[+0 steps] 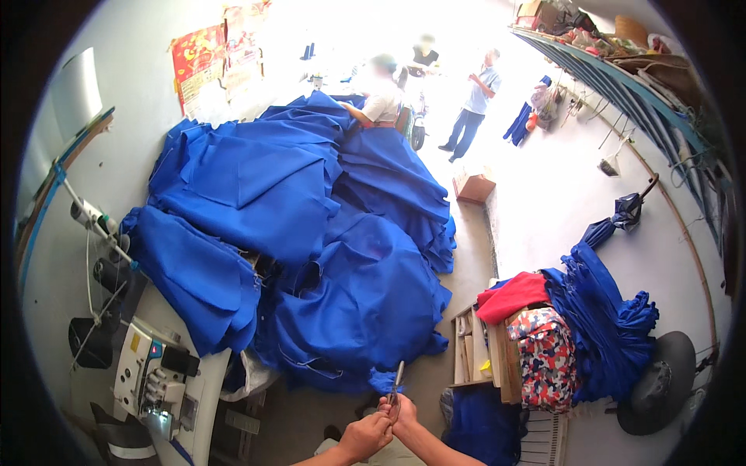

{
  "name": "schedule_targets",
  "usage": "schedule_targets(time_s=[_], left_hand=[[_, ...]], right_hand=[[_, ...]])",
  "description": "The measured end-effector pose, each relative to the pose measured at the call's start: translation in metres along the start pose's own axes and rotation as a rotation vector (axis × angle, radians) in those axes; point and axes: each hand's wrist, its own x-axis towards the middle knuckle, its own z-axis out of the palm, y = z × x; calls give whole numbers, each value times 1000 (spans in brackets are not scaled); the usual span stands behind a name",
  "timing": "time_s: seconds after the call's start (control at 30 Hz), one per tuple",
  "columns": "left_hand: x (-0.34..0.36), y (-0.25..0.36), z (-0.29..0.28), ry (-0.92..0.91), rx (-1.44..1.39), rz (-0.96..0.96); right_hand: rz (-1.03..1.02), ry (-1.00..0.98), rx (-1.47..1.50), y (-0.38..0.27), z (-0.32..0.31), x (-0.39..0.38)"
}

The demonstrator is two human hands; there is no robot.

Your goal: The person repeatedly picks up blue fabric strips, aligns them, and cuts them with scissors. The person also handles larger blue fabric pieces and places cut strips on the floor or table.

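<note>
At the bottom middle, my right hand (403,415) is closed round the handles of what look like scissors (399,376), their metal blades pointing up and away from me. Close against it on the left, my left hand (364,437) has its fingers pinched together. Whatever it pinches, if anything, is too small to make out. A small crumpled piece of blue cloth (381,381) lies just beyond the hands, beside the blades. Past it rises a large heap of blue fabric (357,295), spread in big folds up to the far end.
A white sewing machine (148,373) stands on a table at lower left, below thread cones (113,272). To the right, a wooden shelf unit (507,365) bears red, patterned and blue cloth; a dark hat (660,384) hangs alongside. Several people are at the bright far end, one touching the fabric.
</note>
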Motion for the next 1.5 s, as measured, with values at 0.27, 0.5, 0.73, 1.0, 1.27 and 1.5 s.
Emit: schedule_targets(time_s=[0.27, 0.5, 0.73, 1.0, 1.27, 1.5], left_hand=[[-89, -4, -39, 132, -329, -518], [-139, 43, -44, -17, -45, -266], [-196, 68, -3, -259, -934, -995], [-234, 143, -2, 296, -515, -714], [-296, 164, -49, 78, -219, -439], [-359, 131, -108, 8, -362, -597]], right_hand=[[325, -323, -188, 59, -23, -95], [295, -320, -464, 69, -48, -201], [55, -444, -1198, 103, -104, -267], [-99, -335, -1207, 150, -146, -316], [62, -320, -801, 181, -135, -308], [-79, -331, -953, 241, -107, -304]])
